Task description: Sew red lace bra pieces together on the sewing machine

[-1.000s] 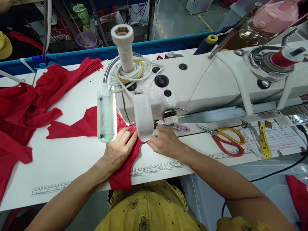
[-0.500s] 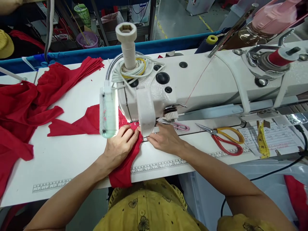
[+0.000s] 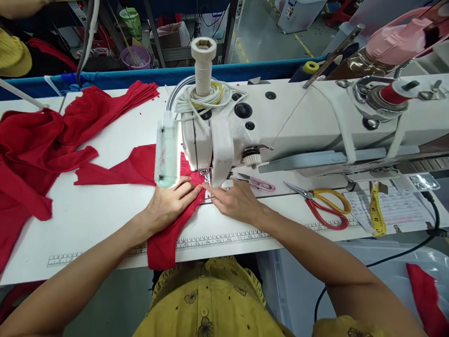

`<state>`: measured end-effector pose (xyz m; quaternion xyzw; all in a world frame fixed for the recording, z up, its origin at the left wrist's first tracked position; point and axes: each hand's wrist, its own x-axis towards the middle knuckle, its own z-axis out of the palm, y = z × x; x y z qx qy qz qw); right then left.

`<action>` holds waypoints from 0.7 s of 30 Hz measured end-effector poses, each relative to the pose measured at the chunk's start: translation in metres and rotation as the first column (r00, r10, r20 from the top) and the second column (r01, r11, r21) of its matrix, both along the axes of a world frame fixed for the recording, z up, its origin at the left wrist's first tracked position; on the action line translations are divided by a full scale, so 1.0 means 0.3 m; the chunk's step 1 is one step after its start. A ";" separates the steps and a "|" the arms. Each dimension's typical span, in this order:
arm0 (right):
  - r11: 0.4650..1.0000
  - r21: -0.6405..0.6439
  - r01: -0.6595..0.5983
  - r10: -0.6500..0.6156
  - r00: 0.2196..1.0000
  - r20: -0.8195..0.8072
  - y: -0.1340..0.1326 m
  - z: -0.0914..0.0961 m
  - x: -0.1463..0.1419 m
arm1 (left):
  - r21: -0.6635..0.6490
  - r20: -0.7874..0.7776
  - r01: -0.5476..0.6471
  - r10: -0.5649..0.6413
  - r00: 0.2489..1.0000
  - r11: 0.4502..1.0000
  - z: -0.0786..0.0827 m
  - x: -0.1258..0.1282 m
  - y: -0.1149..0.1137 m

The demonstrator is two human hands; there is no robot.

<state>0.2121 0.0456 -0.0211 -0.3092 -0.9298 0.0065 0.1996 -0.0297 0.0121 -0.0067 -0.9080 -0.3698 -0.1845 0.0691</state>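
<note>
A strip of red fabric (image 3: pixel 167 248) lies under the needle area of a white sewing machine (image 3: pixel 228 135) and hangs over the table's front edge. My left hand (image 3: pixel 171 203) rests flat on it, fingers stretched toward the metal presser foot (image 3: pixel 205 175). From the other side my right hand (image 3: pixel 236 202) reaches in, its index fingertip at the fabric's edge by the foot. Its other fingers are bent and partly hidden, and I see nothing held in them. Pink thread snips (image 3: pixel 257 182) lie just beyond the right hand.
Scissors (image 3: pixel 324 203) with red and yellow handles lie at right, near a yellow tape measure (image 3: pixel 376 213) on written paper (image 3: pixel 400 208). More red fabric (image 3: pixel 31 154) is heaped at left. A clear lamp (image 3: pixel 166 152) hangs beside the machine head.
The head view has shifted a little. My right index fingertip is now in sight at the fabric edge by the presser foot. The front end of the red strip has swung left.
</note>
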 end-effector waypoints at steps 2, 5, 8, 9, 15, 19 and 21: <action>0.999 0.035 0.006 -0.005 1.000 -0.016 -0.002 -0.003 -0.003 | -0.011 0.010 -0.016 0.016 1.000 1.000 -0.003 0.004 -0.004; 0.996 0.086 0.007 -0.003 0.999 -0.048 -0.002 0.002 -0.003 | -0.040 0.017 -0.036 0.037 0.999 0.999 -0.005 0.008 -0.010; 0.995 0.102 0.005 -0.001 0.999 -0.044 -0.004 0.009 -0.001 | -0.059 0.019 -0.042 0.043 0.999 0.997 -0.006 0.007 -0.011; 0.995 0.100 0.007 -0.003 0.999 -0.036 -0.004 0.011 0.000 | -0.068 0.025 -0.042 0.044 0.999 0.997 -0.006 0.007 -0.012; 1.000 -0.001 0.019 -0.019 0.999 0.030 -0.003 0.016 0.002 | -0.068 -0.012 -0.059 0.058 0.998 0.996 -0.008 0.007 -0.007; 0.991 -0.116 0.066 -0.050 0.989 0.137 0.004 0.025 -0.002 | -0.031 -0.135 -0.076 0.071 0.988 0.997 -0.010 0.002 0.011; 0.987 -0.140 0.079 -0.055 0.985 0.165 0.007 0.026 -0.005 | -0.006 -0.147 -0.058 0.057 0.988 0.998 -0.010 -0.003 0.021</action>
